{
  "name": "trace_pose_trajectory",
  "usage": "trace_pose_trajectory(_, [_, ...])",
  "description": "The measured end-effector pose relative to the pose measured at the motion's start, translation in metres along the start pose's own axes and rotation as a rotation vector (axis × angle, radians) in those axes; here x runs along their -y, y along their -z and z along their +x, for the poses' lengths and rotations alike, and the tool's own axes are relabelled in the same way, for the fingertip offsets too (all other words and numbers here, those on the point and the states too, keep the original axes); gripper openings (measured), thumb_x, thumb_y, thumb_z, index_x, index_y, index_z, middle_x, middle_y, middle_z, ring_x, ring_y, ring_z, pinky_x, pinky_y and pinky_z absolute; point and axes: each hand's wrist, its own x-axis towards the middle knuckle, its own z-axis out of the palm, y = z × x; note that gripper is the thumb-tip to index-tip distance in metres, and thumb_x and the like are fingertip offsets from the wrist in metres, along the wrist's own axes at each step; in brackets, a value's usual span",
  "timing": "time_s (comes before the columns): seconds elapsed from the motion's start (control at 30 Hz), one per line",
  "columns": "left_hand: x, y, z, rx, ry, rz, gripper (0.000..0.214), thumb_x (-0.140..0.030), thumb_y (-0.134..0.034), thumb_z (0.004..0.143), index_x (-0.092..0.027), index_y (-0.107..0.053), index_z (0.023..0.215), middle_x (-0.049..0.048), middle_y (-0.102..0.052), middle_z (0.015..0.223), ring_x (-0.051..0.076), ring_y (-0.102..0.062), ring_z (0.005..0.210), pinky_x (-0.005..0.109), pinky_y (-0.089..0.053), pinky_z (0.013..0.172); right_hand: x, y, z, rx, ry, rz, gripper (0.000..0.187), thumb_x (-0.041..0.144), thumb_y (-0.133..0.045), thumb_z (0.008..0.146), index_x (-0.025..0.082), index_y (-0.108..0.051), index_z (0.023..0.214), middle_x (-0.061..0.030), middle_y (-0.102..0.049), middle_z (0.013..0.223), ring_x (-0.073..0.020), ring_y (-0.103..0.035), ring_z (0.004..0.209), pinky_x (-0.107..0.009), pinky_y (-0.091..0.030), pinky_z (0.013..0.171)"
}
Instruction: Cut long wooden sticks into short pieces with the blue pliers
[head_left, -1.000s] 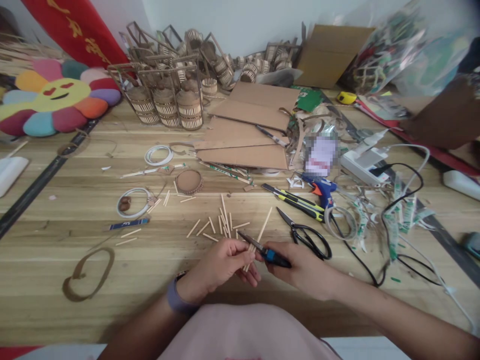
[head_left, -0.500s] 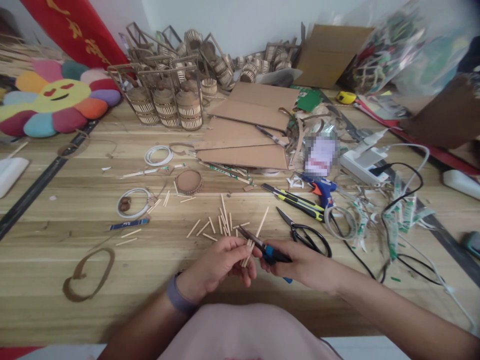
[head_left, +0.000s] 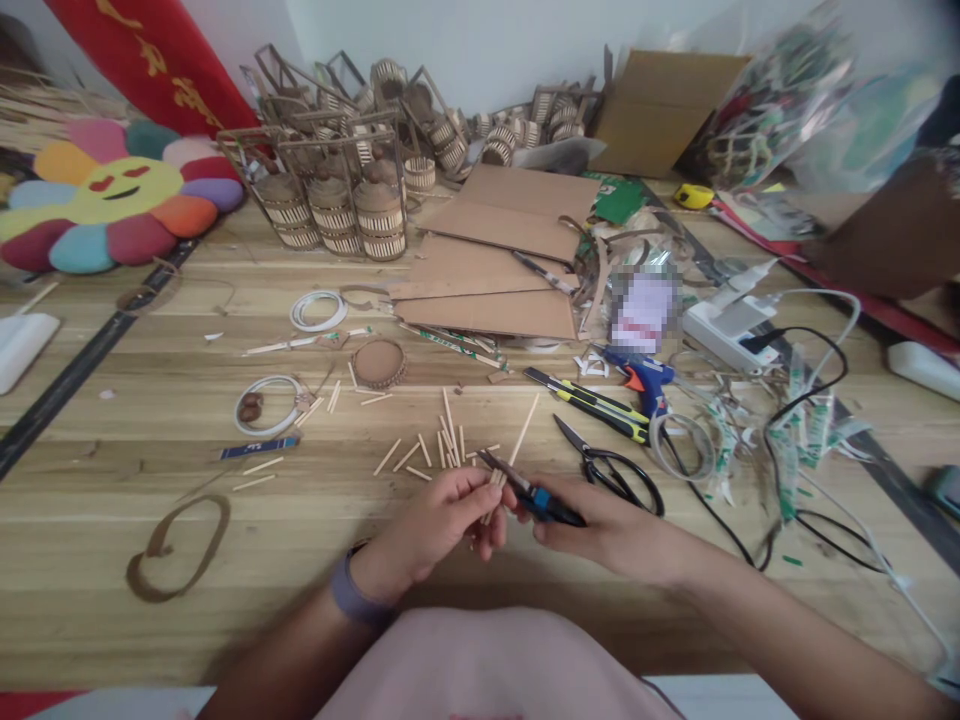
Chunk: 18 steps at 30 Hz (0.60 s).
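Observation:
My left hand (head_left: pixel 439 520) pinches a long thin wooden stick (head_left: pixel 523 432) that slants up and to the right over the table. My right hand (head_left: pixel 607 525) grips a pair of blue-handled cutters (head_left: pixel 536 497), whose dark jaws sit at the stick just beside my left fingertips. Several short cut stick pieces (head_left: pixel 439 447) lie scattered on the wood just beyond my hands. A purple band circles my left wrist.
Black scissors (head_left: pixel 611 468), a yellow-black utility knife (head_left: pixel 585 400) and a blue glue gun (head_left: pixel 637 375) lie right of the hands. Cardboard sheets (head_left: pixel 502 260), woven stick baskets (head_left: pixel 337 205), a flower cushion (head_left: pixel 112 205), a power strip (head_left: pixel 731 325) and cables fill the back.
Both hands have shifted slightly up the table with the stick and cutters. The stick has been drawn a little further through my left fingers.

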Motion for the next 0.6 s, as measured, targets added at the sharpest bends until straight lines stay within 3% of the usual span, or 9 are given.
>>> trace_pose_trajectory(0.1, [-0.004,0.005,0.000,-0.073,-0.095,0.062,0.033,-0.048,-0.053,0.084,-0.016,-0.055,0.080,-0.0040,-0.051,0.055,0.007,-0.044,0.046,0.019,-0.034,0.046,-0.004,0.007,-0.005,-0.060,-0.053,-0.113,0.026,0.038,-0.050,0.087,0.018,-0.059,0.099,-0.0059,-0.065,0.096,-0.0216,-0.059,0.088,-0.031,-0.046,0.078])
trace_pose_trajectory(0.2, [-0.003,0.010,0.001,-0.179,-0.096,0.243,0.034,-0.049,-0.046,0.088,-0.016,-0.053,0.082,-0.0047,-0.049,0.056,0.008,-0.043,0.047,0.020,-0.033,0.047,-0.008,0.009,-0.008,-0.332,-0.074,-0.369,0.024,0.038,-0.047,0.089,0.019,-0.055,0.102,-0.0087,-0.064,0.095,-0.0237,-0.061,0.087,-0.036,-0.047,0.078])
trace_pose_trajectory(0.3, [0.000,0.009,0.001,-0.141,-0.038,0.445,0.035,-0.048,-0.038,0.091,-0.017,-0.052,0.083,-0.0046,-0.049,0.058,0.009,-0.045,0.048,0.021,-0.035,0.048,-0.010,0.006,-0.005,-0.553,0.141,-0.603,0.020,0.032,-0.047,0.091,0.021,-0.049,0.108,-0.0156,-0.055,0.124,-0.0277,-0.054,0.114,-0.041,-0.043,0.092])
trace_pose_trajectory(0.4, [0.000,0.004,0.000,-0.085,-0.023,0.611,0.031,-0.043,-0.035,0.093,-0.019,-0.049,0.080,-0.0036,-0.052,0.060,0.010,-0.049,0.050,0.021,-0.037,0.051,-0.012,-0.001,0.006,-0.572,0.319,-0.753,0.016,0.030,-0.047,0.092,0.020,-0.049,0.105,-0.0189,-0.037,0.146,-0.0292,-0.046,0.125,-0.043,-0.041,0.098])
trace_pose_trajectory(0.47, [-0.001,0.001,-0.001,-0.079,-0.018,0.695,0.030,-0.040,-0.034,0.093,-0.020,-0.048,0.077,-0.0025,-0.055,0.062,0.011,-0.052,0.051,0.021,-0.038,0.052,-0.015,-0.004,0.014,-0.551,0.323,-0.833,0.018,0.031,-0.048,0.093,0.018,-0.050,0.105,-0.0202,-0.047,0.138,-0.0301,-0.053,0.115,-0.043,-0.044,0.091])
trace_pose_trajectory(0.53, [-0.001,-0.001,-0.001,-0.093,-0.010,0.758,0.030,-0.038,-0.033,0.094,-0.020,-0.046,0.073,-0.0019,-0.056,0.062,0.011,-0.053,0.052,0.022,-0.038,0.054,-0.018,-0.007,0.020,-0.545,0.277,-0.910,0.020,0.032,-0.047,0.093,0.017,-0.052,0.105,-0.0179,-0.063,0.114,-0.0302,-0.059,0.100,-0.041,-0.047,0.081])
trace_pose_trajectory(0.6, [-0.002,-0.002,0.000,-0.124,-0.004,0.835,0.032,-0.036,-0.032,0.094,-0.020,-0.044,0.069,-0.0018,-0.056,0.059,0.012,-0.054,0.052,0.023,-0.038,0.055,-0.021,-0.010,0.025,-0.566,0.228,-0.979,0.020,0.033,-0.047,0.093,0.016,-0.054,0.101,-0.0135,-0.067,0.093,-0.0294,-0.061,0.088,-0.039,-0.046,0.074])
